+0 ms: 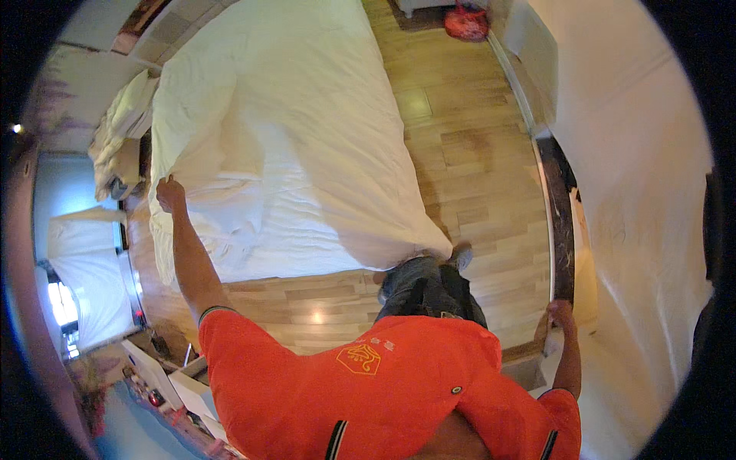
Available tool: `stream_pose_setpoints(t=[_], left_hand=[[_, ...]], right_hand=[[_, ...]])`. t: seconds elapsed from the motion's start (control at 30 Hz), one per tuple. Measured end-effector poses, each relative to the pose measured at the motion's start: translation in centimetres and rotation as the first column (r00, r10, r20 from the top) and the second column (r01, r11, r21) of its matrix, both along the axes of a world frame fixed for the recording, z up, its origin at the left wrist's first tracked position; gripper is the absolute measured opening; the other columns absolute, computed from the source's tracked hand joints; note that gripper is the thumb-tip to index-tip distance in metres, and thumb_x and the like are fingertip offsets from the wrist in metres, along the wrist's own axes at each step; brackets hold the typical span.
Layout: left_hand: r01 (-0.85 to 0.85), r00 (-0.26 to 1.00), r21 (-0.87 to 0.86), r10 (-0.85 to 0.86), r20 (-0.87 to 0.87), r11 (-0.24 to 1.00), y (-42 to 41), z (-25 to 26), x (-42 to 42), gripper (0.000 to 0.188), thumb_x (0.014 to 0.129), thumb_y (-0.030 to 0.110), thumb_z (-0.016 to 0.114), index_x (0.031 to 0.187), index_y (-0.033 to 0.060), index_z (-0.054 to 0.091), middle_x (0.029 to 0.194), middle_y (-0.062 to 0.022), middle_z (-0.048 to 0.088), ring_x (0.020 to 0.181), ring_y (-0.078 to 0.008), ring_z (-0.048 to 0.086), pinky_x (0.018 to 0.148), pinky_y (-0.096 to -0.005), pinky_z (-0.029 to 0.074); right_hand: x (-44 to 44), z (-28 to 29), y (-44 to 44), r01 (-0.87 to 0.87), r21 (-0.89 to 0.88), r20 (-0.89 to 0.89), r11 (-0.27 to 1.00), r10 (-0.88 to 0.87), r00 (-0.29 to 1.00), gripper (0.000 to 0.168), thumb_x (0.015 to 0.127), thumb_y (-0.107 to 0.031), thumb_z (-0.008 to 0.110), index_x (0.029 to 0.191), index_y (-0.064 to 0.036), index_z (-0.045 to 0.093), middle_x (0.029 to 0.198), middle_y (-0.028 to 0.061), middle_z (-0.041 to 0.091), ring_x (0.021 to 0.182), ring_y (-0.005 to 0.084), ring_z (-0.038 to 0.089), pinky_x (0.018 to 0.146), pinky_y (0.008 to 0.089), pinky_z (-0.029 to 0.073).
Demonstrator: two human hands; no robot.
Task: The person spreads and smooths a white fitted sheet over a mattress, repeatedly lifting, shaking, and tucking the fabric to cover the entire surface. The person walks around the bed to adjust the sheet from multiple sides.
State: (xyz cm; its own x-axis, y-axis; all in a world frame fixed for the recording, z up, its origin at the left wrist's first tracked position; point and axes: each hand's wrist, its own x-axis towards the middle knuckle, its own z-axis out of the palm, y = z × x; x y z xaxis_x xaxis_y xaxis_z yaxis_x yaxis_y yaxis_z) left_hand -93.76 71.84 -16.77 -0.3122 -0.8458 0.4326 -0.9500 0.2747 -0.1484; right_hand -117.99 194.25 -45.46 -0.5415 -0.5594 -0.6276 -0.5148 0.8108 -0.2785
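A large white bed cover (322,103) is spread over the bed, smooth at the far part and wrinkled at the near left. My left hand (171,194) pinches its fabric near the left edge and lifts a fold there. Far to the right, my right hand (562,315) is beside the wall, at the near end of a dark strip (556,218) with a pale border. Its fingers look bent, but whether they grip anything is unclear. My legs (428,287) stand against the bed's near right corner.
Wood flooring (483,172) runs along the right and near sides of the bed. A red bag (467,23) sits at the far right. Cream bedding (123,126) is heaped left of the bed. A white curtain (92,282) hangs by the window, and white furniture panels (152,368) stand at lower left.
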Motion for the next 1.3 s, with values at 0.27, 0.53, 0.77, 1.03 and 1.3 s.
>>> stream_pose_setpoints(t=[0.27,0.53,0.77,1.03,1.3], left_hand=[[0.118,0.856,0.297,0.055,-0.514,0.948,2.1,-5.2,1.6,0.037,0.094,0.029,0.049,0.084,-0.0042,0.063,0.086,-0.023,0.064,0.081,-0.0365,0.06,0.076,-0.0449,0.046],[0.088,0.959,0.346,0.014,-0.281,0.934,7.6,-9.0,-10.0,0.038,0.084,0.037,0.061,0.081,-0.0014,0.063,0.084,-0.0264,0.06,0.085,-0.0418,0.058,0.076,-0.0496,0.043],[-0.051,0.851,0.027,0.058,-0.522,0.998,-1.7,5.8,-12.9,0.033,0.089,0.034,0.06,0.088,0.0011,0.068,0.071,-0.0176,0.061,0.062,-0.0276,0.051,0.064,-0.04,0.042],[-0.244,0.787,-0.155,0.102,-0.608,0.957,-4.5,16.6,-12.3,0.036,0.087,0.034,0.063,0.093,-0.0017,0.068,0.07,-0.009,0.061,0.066,-0.018,0.05,0.065,-0.033,0.043],[-0.426,0.561,0.409,0.59,-0.58,0.807,-0.6,19.1,-15.5,0.031,0.089,0.029,0.062,0.089,-0.0023,0.063,0.074,0.0005,0.056,0.071,-0.0114,0.048,0.068,-0.0283,0.042]], right_hand=[[-32.1,5.5,-35.3,0.423,-0.502,0.049,0.755,-0.463,0.885,0.029,0.085,-0.025,0.057,0.1,-0.002,0.066,0.094,0.0191,0.065,0.089,0.0363,0.061,0.079,0.0432,0.048],[-40.6,12.2,-60.1,-0.045,-0.27,0.277,0.962,0.122,0.953,0.033,0.085,-0.031,0.058,0.104,-0.006,0.066,0.095,0.0183,0.066,0.09,0.0319,0.064,0.079,0.0407,0.05],[-52.0,5.1,-75.3,-0.121,-0.275,0.275,0.954,0.199,0.941,0.03,0.085,-0.033,0.06,0.081,-0.004,0.067,0.058,0.0031,0.058,0.053,0.0119,0.052,0.052,0.0296,0.043],[-44.5,10.1,-116.6,0.269,-0.212,0.904,0.94,0.084,0.419,0.052,0.085,-0.046,0.063,0.118,-0.006,0.058,0.105,0.0084,0.061,0.088,0.0202,0.062,0.078,0.0321,0.052],[-31.1,12.3,-143.9,0.113,0.04,0.998,0.993,-0.035,-0.044,0.092,0.078,-0.064,0.061,0.142,-0.007,0.028,0.134,0.0194,0.038,0.105,0.0362,0.055,0.086,0.0429,0.051]])
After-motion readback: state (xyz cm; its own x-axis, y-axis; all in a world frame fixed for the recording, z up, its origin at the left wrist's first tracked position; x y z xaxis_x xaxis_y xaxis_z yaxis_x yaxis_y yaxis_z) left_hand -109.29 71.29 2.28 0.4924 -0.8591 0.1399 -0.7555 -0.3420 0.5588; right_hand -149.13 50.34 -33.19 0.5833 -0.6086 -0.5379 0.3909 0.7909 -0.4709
